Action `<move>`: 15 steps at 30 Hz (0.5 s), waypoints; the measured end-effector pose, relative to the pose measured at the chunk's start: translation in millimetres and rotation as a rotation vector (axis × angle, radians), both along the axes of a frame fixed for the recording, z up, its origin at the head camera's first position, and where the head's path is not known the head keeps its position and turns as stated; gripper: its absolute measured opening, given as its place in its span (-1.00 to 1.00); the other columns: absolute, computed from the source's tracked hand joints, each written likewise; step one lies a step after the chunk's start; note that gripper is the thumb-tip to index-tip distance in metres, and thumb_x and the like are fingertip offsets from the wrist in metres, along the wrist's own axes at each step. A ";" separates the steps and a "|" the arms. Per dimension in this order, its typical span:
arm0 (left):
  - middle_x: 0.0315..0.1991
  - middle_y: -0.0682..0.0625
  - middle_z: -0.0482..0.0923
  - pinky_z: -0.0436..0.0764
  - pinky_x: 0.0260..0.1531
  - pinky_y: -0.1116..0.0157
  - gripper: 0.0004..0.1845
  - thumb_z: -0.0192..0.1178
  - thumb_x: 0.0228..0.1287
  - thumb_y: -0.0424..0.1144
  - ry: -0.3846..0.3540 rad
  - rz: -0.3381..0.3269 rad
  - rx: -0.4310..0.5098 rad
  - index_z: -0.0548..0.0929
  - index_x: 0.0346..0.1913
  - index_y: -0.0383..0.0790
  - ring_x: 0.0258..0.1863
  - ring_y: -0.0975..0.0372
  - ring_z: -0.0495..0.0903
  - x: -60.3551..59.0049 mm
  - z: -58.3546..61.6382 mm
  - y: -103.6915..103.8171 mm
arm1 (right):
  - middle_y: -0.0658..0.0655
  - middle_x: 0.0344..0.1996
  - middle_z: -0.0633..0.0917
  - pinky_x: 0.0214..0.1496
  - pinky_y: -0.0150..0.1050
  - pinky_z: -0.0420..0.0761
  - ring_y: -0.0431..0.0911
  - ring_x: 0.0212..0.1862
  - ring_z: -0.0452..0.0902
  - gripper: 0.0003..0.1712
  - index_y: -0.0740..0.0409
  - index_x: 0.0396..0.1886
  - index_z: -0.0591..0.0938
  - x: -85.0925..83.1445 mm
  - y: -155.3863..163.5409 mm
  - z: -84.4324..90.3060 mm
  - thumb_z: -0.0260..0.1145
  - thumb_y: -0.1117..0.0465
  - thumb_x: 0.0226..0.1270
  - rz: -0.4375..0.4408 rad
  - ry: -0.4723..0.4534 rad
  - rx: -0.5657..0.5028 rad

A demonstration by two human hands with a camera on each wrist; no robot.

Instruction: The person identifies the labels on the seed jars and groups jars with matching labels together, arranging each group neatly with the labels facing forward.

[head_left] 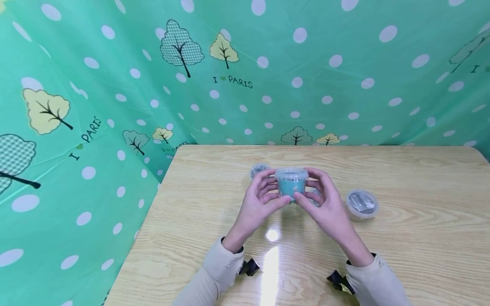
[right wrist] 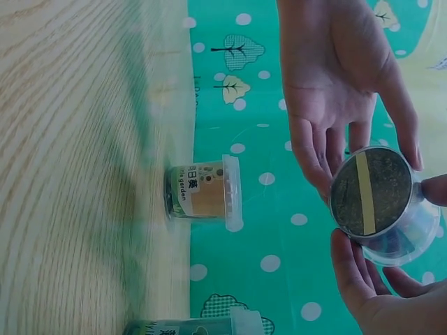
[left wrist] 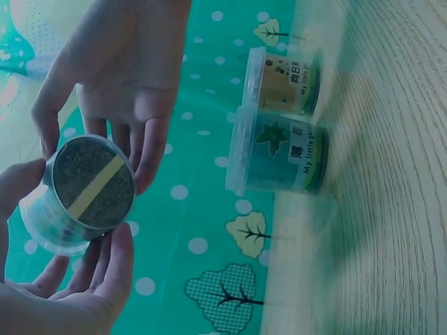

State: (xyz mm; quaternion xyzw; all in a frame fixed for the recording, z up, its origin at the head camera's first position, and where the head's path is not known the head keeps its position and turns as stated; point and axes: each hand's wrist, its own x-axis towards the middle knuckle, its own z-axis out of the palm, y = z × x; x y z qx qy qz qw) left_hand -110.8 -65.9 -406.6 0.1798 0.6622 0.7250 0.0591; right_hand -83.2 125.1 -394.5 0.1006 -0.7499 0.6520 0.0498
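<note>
In the head view both hands hold up a small lidded plastic cup (head_left: 292, 183) with a blue-green side, above the table. My left hand (head_left: 260, 199) grips it from the left, thumb at the front and fingers around the side. From the right, my right hand (head_left: 325, 204) grips it likewise, the two thumbs close together low on the cup. In the left wrist view the cup's underside (left wrist: 94, 183) shows dark, with a yellowish strip across it. The right wrist view shows the same dark base (right wrist: 374, 192) tilted towards the camera.
On the wooden table (head_left: 421, 238), a lidded cup (head_left: 361, 205) stands right of my hands and another (head_left: 259, 170) behind the left. A third is partly hidden behind my right fingers. Orange (left wrist: 286, 82) and green (left wrist: 286, 153) cups show "My little garden" labels. Polka-dot cloth hangs behind.
</note>
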 end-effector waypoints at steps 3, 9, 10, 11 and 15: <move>0.23 -0.17 0.48 0.63 0.16 0.21 -0.26 0.40 0.16 -0.41 0.001 -0.012 0.000 0.32 0.38 -0.12 0.19 0.07 0.51 0.1 0.7 -0.2 | 0.21 0.31 0.35 0.17 -0.55 0.54 -0.16 0.19 0.44 -0.30 0.22 0.43 0.22 0.4 0.6 0.6 0.30 0.32 0.39 -0.002 -0.014 -0.001; 0.26 -0.17 0.47 0.60 0.21 0.20 -0.25 0.39 0.18 -0.40 0.008 -0.030 -0.008 0.30 0.41 -0.11 0.23 0.05 0.49 -1.4 0.5 -2.0 | 0.21 0.32 0.35 0.18 -0.58 0.52 -0.18 0.18 0.43 -0.30 0.22 0.44 0.21 -0.5 2.8 0.3 0.29 0.33 0.40 -0.001 -0.010 -0.014; 0.27 -0.17 0.46 0.59 0.22 0.20 -0.25 0.38 0.19 -0.39 0.008 -0.034 -0.008 0.30 0.41 -0.11 0.24 0.05 0.48 -1.7 0.5 -2.4 | 0.22 0.32 0.35 0.18 -0.57 0.52 -0.19 0.18 0.43 -0.31 0.23 0.44 0.21 -0.8 3.2 0.2 0.28 0.33 0.40 0.001 -0.007 -0.018; 0.28 -0.16 0.46 0.58 0.24 0.20 -0.24 0.38 0.19 -0.39 0.007 -0.037 -0.009 0.29 0.42 -0.10 0.25 0.05 0.48 -1.8 0.7 -2.8 | 0.22 0.31 0.35 0.17 -0.57 0.53 -0.20 0.17 0.44 -0.31 0.23 0.44 0.21 -1.0 3.5 0.1 0.27 0.34 0.41 0.005 -0.004 -0.021; 0.30 -0.19 0.45 0.56 0.26 0.20 -0.21 0.37 0.19 -0.40 0.003 -0.066 -0.007 0.26 0.46 -0.08 0.27 0.03 0.47 -2.2 1.0 -4.1 | 0.25 0.28 0.38 0.14 -0.54 0.58 -0.22 0.14 0.46 -0.33 0.25 0.43 0.22 -1.8 4.3 -0.4 0.25 0.38 0.41 0.021 0.013 -0.037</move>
